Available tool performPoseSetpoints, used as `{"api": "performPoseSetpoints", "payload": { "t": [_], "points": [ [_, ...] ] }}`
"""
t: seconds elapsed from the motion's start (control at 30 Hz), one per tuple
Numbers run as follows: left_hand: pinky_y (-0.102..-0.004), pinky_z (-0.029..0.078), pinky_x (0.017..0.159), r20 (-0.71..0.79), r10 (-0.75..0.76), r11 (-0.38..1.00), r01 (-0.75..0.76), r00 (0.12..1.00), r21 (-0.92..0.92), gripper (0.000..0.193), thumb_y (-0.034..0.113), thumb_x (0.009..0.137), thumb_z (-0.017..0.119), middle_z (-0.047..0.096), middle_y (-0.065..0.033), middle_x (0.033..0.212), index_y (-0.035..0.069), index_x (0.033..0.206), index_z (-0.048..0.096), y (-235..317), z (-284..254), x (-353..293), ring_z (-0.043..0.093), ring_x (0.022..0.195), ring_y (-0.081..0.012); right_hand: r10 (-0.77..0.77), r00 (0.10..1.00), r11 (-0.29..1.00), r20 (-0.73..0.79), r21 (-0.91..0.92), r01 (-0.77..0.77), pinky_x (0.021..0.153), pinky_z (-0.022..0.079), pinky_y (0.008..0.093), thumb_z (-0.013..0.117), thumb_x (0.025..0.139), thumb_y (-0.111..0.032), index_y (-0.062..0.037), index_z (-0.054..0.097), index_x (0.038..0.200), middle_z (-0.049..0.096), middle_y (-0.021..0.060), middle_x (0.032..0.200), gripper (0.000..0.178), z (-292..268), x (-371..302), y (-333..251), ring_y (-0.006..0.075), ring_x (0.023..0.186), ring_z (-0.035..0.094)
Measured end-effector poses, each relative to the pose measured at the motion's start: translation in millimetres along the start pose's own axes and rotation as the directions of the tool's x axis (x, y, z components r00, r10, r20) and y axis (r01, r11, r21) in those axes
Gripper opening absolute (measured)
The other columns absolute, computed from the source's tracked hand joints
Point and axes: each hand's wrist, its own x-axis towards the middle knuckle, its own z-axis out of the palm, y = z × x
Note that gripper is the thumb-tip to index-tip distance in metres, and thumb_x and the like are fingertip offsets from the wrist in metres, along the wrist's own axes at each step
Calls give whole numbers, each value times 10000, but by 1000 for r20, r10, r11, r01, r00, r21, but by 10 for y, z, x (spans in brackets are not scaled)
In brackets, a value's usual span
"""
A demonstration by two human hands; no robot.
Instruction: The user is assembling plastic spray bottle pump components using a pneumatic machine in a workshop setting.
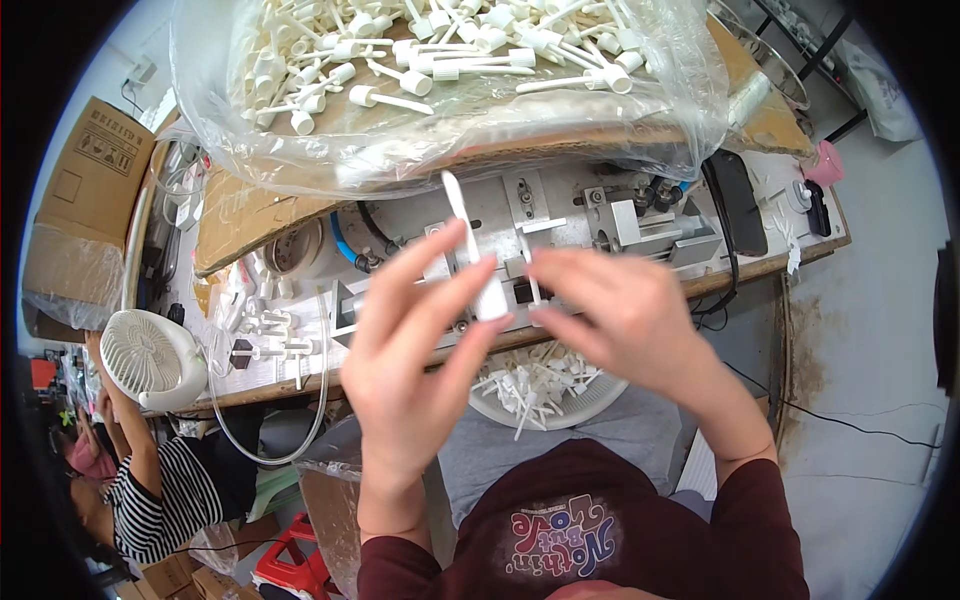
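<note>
Between the thumb and fingers of my left hand point(400, 350) is a white applicator cap point(490, 298), held with its long wand and flattened tip pointing up and away. My right hand point(635, 315), just to the right, pinches a thin white stick-like piece point(531, 262); its far end is near a metal fixture and its exact shape is hard to make out. Behind both hands, on the bench, lies the metal clamping fixture point(640, 228). Below them a pale bowl point(560, 422) on my lap holds many similar white pieces.
A clear plastic bag point(350, 165) of white caps with wands rests on cardboard point(230, 225) at the back. White parts point(275, 345) and a small fan point(152, 358) stand left. A black phone point(735, 205) lies right. Another person in stripes point(165, 495) sits at lower left.
</note>
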Motion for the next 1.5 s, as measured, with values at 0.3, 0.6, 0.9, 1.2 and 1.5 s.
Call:
{"api": "performPoseSetpoints", "payload": {
  "t": [0.3, 0.6, 0.9, 1.2, 1.5],
  "points": [
    [-308, 550, 704, 114, 144, 944, -171, 983, 282, 379, 39, 709, 756, 675, -134, 1248, 4, 1085, 718, -155, 421, -402, 684, 857, -208, -84, 987, 987, -136, -148, 64, 745, 529, 371, 752, 765, -118, -78, 698, 1121, 725, 101, 995, 362, -111, 1579, 732, 235, 823, 666],
    [-318, 493, 588, 160, 195, 848, -248, 968, 468, 313, 105, 713, 648, 645, -257, 1267, -47, 981, 702, -332, 768, -595, 634, 627, -171, 122, 959, 947, 255, -320, -35, 936, 487, 452, 591, 674, 45, 20, 621, 1122, 672, 250, 1072, 450, 333, 2124, 991, 429, 1054, 620],
    [-344, 469, 582, 243, 119, 888, -213, 963, 408, 169, 130, 721, 649, 631, -274, 1282, -12, 813, 662, -405, 886, -528, 666, 614, -212, -118, 980, 985, 160, -110, 136, 846, 455, 396, 646, 727, 37, 56, 564, 937, 566, 199, 955, 226, 284, 1961, 1397, 387, 930, 567],
    [-339, 456, 513, 248, 129, 874, -228, 960, 429, 156, 148, 684, 659, 629, -276, 1293, 4, 742, 672, -400, 860, -476, 684, 614, -210, -16, 978, 1000, 206, -3, 17, 685, 384, 314, 715, 703, 47, 40, 543, 896, 429, 60, 799, 258, 108, 1985, 1744, 186, 727, 439],
    [-374, 476, 506, 140, 163, 891, -206, 977, 405, 141, 181, 643, 659, 678, -200, 1243, 45, 610, 669, -533, 1059, -500, 682, 596, -244, -21, 972, 999, 233, -44, 32, 710, 394, 312, 703, 682, -21, -1, 587, 938, 519, 37, 839, 281, 215, 2008, 1964, 170, 752, 446]
  ]
}}
